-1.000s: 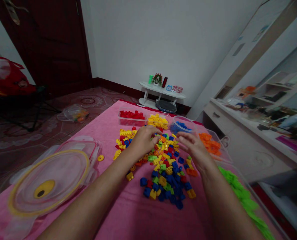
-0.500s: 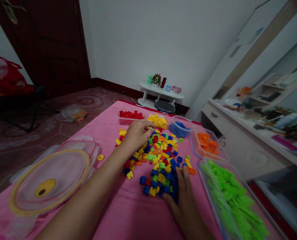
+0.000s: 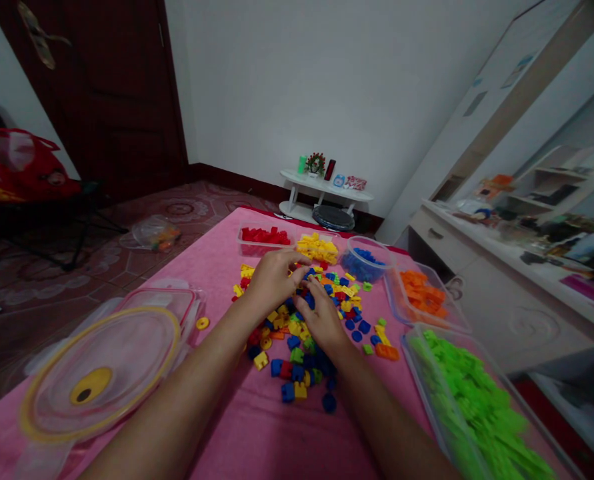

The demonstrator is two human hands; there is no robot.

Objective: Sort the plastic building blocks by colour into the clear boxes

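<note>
Both of my hands meet over a mixed pile of toy building bricks (image 3: 344,293) in red, yellow, blue, green and orange. My left hand (image 3: 277,277) is above the far left part, with fingers bent and the thumb apart from them. Close beside it, my right hand (image 3: 324,320) reaches into the middle, its thumb spread from the fingers. Blue bricks show around the fingertips, and nothing is clearly gripped. Several blue, red and yellow bricks (image 3: 297,380) lie nearer me, partly behind my right forearm.
Sorted bricks fill clear tubs around the pile: red (image 3: 264,237), yellow (image 3: 317,248), blue (image 3: 367,263), orange (image 3: 421,293) and green (image 3: 481,400). Stacked lids (image 3: 147,393) lie at the left on the pink cloth (image 3: 257,427). A low white shelf (image 3: 327,183) stands beyond.
My right hand has moved from the near right edge of the pile forward and left, up to my left hand. The near cluster of bricks is spread out. My left hand stays over the pile.
</note>
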